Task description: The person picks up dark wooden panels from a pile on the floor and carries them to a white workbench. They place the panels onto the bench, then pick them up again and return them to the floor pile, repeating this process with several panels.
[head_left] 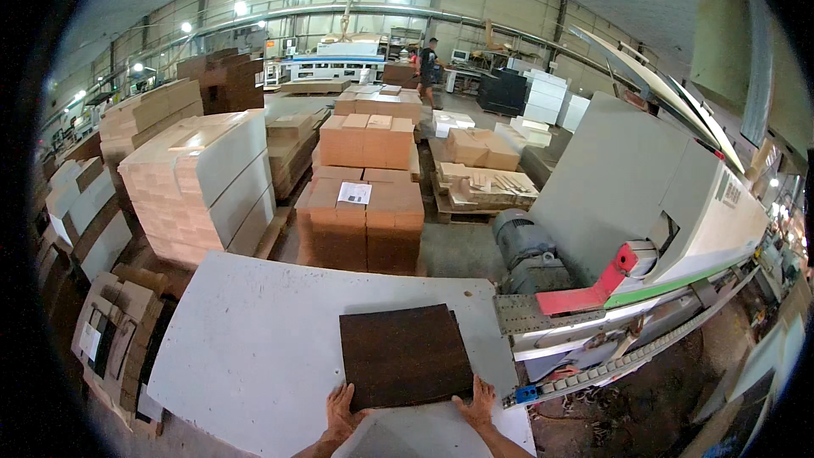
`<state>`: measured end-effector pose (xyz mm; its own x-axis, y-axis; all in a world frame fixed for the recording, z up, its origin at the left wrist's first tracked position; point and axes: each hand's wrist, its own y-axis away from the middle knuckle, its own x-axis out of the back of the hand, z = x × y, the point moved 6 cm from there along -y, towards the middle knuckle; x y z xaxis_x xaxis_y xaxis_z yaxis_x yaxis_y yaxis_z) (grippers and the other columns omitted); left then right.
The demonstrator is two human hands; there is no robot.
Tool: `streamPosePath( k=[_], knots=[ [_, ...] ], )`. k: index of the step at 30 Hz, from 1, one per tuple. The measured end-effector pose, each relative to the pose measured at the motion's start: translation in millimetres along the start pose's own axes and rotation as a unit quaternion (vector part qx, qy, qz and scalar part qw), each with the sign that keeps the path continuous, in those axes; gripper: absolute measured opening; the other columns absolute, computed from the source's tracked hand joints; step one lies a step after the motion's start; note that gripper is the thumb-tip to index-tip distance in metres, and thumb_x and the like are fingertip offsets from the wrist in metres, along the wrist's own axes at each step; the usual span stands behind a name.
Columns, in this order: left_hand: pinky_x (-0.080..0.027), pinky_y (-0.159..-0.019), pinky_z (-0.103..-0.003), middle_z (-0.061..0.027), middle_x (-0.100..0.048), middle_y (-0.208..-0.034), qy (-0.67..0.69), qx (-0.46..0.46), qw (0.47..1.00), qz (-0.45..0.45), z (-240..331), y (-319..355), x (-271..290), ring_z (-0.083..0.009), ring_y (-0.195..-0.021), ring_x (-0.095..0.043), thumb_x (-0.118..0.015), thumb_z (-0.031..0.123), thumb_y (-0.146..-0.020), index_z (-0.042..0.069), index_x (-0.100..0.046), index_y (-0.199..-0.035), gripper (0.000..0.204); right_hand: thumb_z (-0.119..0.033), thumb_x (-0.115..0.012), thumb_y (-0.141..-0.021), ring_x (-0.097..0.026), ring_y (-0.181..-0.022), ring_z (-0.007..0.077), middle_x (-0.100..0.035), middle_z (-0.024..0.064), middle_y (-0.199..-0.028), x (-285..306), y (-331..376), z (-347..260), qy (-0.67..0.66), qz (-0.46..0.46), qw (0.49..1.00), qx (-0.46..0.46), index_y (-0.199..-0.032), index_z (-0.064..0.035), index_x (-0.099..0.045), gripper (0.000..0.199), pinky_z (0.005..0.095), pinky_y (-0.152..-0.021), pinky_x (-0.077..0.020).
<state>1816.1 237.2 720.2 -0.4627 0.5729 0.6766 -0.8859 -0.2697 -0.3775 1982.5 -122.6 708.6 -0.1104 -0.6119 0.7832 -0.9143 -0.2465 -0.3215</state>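
A small stack of dark brown wood-grain boards lies flat on a large white table. The boards are not quite flush; a lower one peeks out along the right side. My left hand touches the near left corner, its fingers stretched along the side and its thumb at the near edge. At the near right corner my right hand lies the same way, fingers extended and thumb turned inward. Neither hand's fingers are wrapped round the stack.
To the right stands a large grey-and-white machine with a red bracket, a motor and a cable chain. Beyond the table are stacks of brown panels and pale panels. A person is farther back.
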Motion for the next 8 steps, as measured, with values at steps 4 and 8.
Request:
streamPosePath(
  k=[4,8],
  knots=[
    [-0.031,-0.111,-0.056,-0.0286,-0.055,-0.137,-0.024,0.011,1.0,-0.015,-0.1,-3.7,-3.2,-0.0463,-0.132,-0.046,-0.085,0.044,-0.072,-0.004,-0.047,-0.141,0.092,-0.065,-0.073,-0.076,-0.046,-0.123,0.0444,-0.052,0.0274,-0.133,5.2,-6.5,7.8,0.004,-0.036,0.998,0.052,-0.146,0.0041,-0.039,0.105,0.0579,-0.106,-0.0317],
    [-0.028,-0.113,-0.056,-0.0248,-0.051,-0.143,-0.03,0.055,0.998,-0.026,2.2,-4.1,-2.8,-0.0444,-0.138,-0.041,-0.08,0.051,-0.075,0.0,-0.045,-0.144,0.093,-0.067,-0.076,-0.07,-0.048,-0.121,0.0438,-0.054,0.0271,-0.13,2.0,-27.3,9.0,0.0,-0.075,0.994,0.085,-0.146,0.0032,-0.039,0.11,0.0588,-0.103,-0.0377]
  ],
)
